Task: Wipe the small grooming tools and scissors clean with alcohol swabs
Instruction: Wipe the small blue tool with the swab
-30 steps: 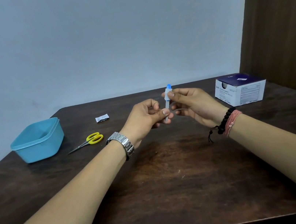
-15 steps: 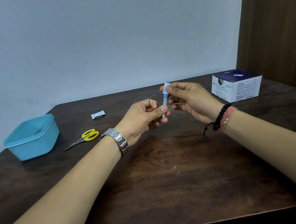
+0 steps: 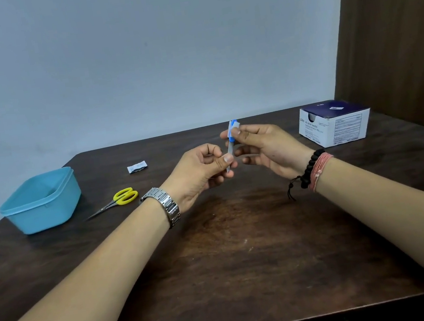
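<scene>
A slim grooming tool (image 3: 230, 148) with a blue handle and a thin metal blade stands nearly upright above the middle of the dark wooden table (image 3: 248, 264). My left hand (image 3: 201, 171) pinches its lower metal end between thumb and fingers. My right hand (image 3: 264, 147) pinches the blue upper end through a white alcohol swab (image 3: 235, 125). Small scissors (image 3: 118, 200) with yellow handles lie on the table to the left, untouched.
A light blue plastic tub (image 3: 42, 200) stands at the left edge. A torn white swab wrapper (image 3: 137, 167) lies behind the scissors. A blue and white swab box (image 3: 334, 124) sits at the back right, near a brown panel.
The swab in my right hand has stayed at the blue top end of the tool while the tool tilted slightly. The camera view shifted a little; the scissors and tub did not move.
</scene>
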A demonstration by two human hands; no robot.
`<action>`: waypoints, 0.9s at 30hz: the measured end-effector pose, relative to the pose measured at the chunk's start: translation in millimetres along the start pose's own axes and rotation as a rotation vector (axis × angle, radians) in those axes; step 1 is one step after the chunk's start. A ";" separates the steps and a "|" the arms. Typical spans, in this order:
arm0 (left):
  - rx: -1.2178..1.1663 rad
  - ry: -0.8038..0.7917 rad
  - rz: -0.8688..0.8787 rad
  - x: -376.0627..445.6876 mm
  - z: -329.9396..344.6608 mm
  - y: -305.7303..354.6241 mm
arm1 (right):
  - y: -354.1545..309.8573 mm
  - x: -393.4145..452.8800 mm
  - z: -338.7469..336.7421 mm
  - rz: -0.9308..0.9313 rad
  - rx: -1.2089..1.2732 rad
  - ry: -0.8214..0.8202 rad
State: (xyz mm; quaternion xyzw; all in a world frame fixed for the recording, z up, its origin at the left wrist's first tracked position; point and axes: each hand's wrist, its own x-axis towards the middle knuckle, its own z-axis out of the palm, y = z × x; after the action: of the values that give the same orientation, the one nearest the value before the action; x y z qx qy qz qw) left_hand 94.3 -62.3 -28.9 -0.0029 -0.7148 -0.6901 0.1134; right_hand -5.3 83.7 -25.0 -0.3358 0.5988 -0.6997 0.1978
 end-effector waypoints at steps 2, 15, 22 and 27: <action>-0.003 0.001 -0.003 0.5 -0.3 0.0 | 1.6 1.3 -0.6 0.021 0.009 -0.029; 0.036 0.004 0.037 2.1 0.1 -1.2 | -1.6 2.9 -1.4 -0.030 0.217 0.107; 0.206 0.072 0.137 6.6 -2.8 -3.0 | -1.7 1.5 0.4 0.013 0.108 0.109; 0.294 0.072 0.168 7.3 -1.8 -3.0 | -5.4 0.3 -0.4 -0.030 0.116 0.148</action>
State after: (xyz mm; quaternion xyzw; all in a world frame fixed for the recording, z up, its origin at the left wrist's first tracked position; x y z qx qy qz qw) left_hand 87.0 -65.4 -30.6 -0.0212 -0.8006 -0.5660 0.1955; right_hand -5.1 84.9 -19.7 -0.2801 0.5651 -0.7590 0.1617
